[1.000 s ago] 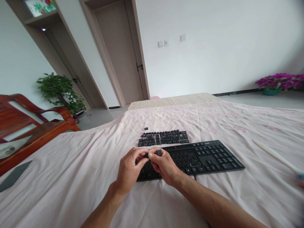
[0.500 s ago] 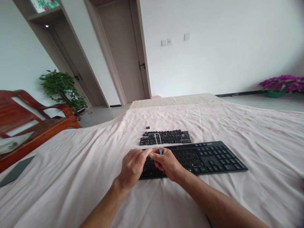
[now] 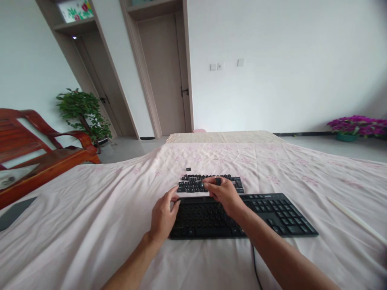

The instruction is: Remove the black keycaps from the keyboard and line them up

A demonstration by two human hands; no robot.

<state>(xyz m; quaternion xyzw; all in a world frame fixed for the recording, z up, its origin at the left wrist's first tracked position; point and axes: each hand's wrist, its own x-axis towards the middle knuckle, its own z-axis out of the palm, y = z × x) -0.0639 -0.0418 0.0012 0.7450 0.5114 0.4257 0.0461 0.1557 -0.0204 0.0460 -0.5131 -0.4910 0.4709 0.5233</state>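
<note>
A black keyboard [image 3: 263, 217] lies on the cloth, and many of its keys on the left and middle are off. My left hand [image 3: 163, 215] is at its upper left corner, thumb on the near side and fingers on the far side, gripping the edge. Over the rows of loose black keycaps [image 3: 190, 186] behind the keyboard is my right hand [image 3: 226, 195]. It is closed on a keycap puller [image 3: 218, 181] with a dark handle and thin wires pointing away. At its thumb and fingertip is a small dark keycap [image 3: 202, 185]; whether it is pinched or only touched I cannot tell.
One keycap [image 3: 188, 169] lies apart behind the rows. A pale, wrinkled cloth [image 3: 99, 225] covers the surface. The keyboard's cable [image 3: 255, 262] runs toward me. A dark flat object [image 3: 18, 212] lies at the left edge, beside a wooden chair [image 3: 69, 141].
My hands have separated: the left went to the keyboard's corner, the right moved forward over the loose keycaps with the puller. The view has tilted up slightly.
</note>
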